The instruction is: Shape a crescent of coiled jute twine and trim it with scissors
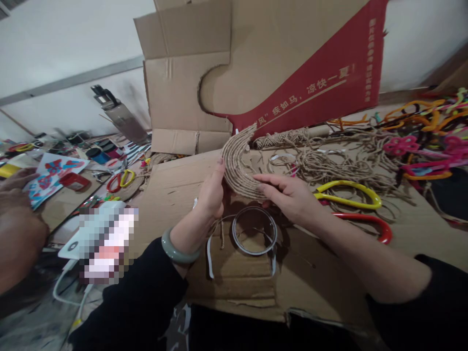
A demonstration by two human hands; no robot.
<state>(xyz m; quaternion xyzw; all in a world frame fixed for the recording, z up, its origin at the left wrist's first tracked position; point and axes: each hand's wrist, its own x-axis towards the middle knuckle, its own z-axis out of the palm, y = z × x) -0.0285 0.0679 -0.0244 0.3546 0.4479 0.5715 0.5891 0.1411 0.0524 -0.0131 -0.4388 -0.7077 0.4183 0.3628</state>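
Twine-wrapped arc (237,168) pinched upright by left hand (212,192); right hand (288,192) presses fingers flat against it.

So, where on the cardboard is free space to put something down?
Bare cardboard sheet lies left of the left hand, and near the tape roll toward the right forearm. Right of the right hand, scissors and loose twine crowd it.

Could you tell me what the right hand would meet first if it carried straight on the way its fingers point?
Its fingertips already touch the twine-wrapped curved piece; beyond it, probably the left hand.
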